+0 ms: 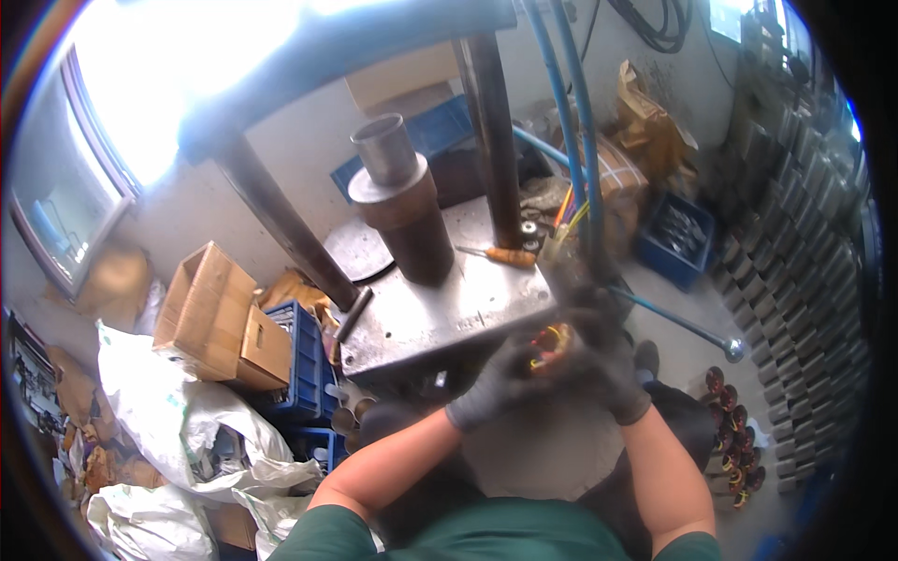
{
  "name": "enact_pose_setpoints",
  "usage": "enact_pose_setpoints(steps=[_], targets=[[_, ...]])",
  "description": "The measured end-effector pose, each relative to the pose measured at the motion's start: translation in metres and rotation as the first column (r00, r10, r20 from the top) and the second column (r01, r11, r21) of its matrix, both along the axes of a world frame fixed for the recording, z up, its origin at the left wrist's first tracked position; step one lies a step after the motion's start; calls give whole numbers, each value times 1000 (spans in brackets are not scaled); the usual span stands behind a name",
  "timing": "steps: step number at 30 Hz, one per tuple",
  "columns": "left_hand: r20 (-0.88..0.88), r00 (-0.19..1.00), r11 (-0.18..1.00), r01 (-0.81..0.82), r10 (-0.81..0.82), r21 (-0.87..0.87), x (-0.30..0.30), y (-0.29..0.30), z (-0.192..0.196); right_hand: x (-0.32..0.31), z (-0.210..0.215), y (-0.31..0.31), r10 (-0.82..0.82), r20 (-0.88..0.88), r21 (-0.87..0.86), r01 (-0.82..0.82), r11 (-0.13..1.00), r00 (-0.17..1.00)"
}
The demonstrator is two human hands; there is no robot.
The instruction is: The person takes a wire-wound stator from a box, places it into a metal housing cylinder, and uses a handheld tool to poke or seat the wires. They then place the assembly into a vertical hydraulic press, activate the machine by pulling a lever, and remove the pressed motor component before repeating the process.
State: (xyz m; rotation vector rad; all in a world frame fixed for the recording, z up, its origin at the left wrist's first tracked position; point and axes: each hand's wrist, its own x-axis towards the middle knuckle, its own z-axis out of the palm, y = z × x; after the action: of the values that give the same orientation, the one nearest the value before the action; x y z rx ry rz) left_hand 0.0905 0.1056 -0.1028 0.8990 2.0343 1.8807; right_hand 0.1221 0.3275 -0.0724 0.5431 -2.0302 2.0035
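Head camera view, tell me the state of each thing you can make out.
Coil part: held, wires showing
Left hand: gloved, gripping it
Right hand: gloved, gripping it
Orange-handled tool: lying flat
Stepped metal cylinder: upright
Blue bin: holding metal parts
Dark coil parts: clustered together

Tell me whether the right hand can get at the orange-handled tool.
Probably yes: the orange-handled tool lies uncovered ahead of the right hand, though that hand looks busy at the wired part.
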Motion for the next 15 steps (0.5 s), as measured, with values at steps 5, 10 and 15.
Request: enact_pose_setpoints(steps=[5, 10, 15], targets=[[329, 935, 942, -221, 131, 254, -19, -35, 85, -8, 8, 16, -43, 3, -267, 43, 963, 999], [140, 914, 787, -399, 380, 471, -58, -60, 175, 9, -6, 6, -57, 112, -361, 94, 928, 992], [91, 739, 582, -594, 668, 555, -141, -119, 224, 24, 9, -16, 142, 240, -592, 29, 806, 960]])
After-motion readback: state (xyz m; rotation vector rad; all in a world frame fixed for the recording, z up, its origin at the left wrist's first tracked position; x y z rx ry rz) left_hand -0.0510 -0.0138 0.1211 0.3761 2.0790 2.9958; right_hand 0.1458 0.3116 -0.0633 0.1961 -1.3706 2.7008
